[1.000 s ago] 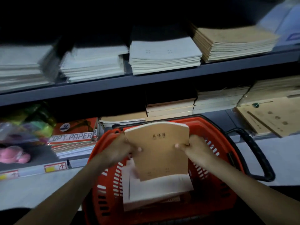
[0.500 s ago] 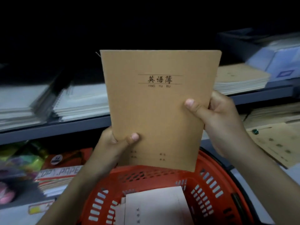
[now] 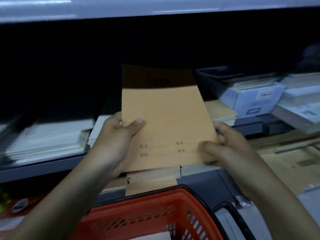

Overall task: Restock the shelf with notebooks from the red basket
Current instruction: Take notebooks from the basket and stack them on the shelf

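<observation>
A stack of brown kraft notebooks (image 3: 166, 122) lies almost flat, its far end reaching into the dark gap above the grey shelf (image 3: 43, 168). My left hand (image 3: 114, 141) grips its left edge, thumb on the cover. My right hand (image 3: 225, 146) pinches the near right corner. Lower notebooks of the stack stick out beneath the near edge. The red basket (image 3: 143, 215) sits below, a pale notebook (image 3: 152, 236) showing at its bottom edge.
White spiral pads (image 3: 48, 135) lie on the shelf at left. Brown notebooks (image 3: 221, 111) and pale blue boxes (image 3: 254, 99) lie at right. The basket's black handle (image 3: 232, 215) arches at the right. An upper shelf edge (image 3: 155, 7) spans the top.
The notebooks went from the basket, up to an upright pose, and are now tipped flat and pushed forward into the shelf gap. The view rose with them.
</observation>
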`<move>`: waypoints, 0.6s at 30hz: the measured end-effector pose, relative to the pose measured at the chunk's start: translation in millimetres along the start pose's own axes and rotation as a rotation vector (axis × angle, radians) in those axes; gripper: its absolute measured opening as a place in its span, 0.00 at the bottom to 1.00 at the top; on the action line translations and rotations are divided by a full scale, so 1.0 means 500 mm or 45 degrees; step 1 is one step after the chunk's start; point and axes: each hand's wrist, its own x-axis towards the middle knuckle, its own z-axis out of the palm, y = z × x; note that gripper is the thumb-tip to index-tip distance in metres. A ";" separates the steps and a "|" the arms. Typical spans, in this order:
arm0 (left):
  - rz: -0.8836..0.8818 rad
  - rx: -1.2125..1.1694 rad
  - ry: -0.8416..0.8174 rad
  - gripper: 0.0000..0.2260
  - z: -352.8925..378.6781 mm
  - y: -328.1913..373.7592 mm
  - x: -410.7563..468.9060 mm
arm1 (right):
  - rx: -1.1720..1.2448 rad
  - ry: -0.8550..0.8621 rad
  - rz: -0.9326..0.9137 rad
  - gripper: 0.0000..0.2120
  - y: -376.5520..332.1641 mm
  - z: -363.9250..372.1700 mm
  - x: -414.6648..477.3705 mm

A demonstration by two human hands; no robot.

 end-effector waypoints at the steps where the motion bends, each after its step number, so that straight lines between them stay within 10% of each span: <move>1: 0.014 0.029 0.012 0.07 0.021 0.009 0.016 | -0.003 0.082 -0.042 0.15 0.001 -0.012 0.008; 9: 0.121 0.330 0.103 0.08 0.148 0.024 0.135 | 0.006 0.458 0.016 0.19 0.017 -0.070 0.087; 18: 0.280 0.175 0.028 0.11 0.159 -0.036 0.025 | 0.163 0.344 0.134 0.30 0.052 -0.121 0.084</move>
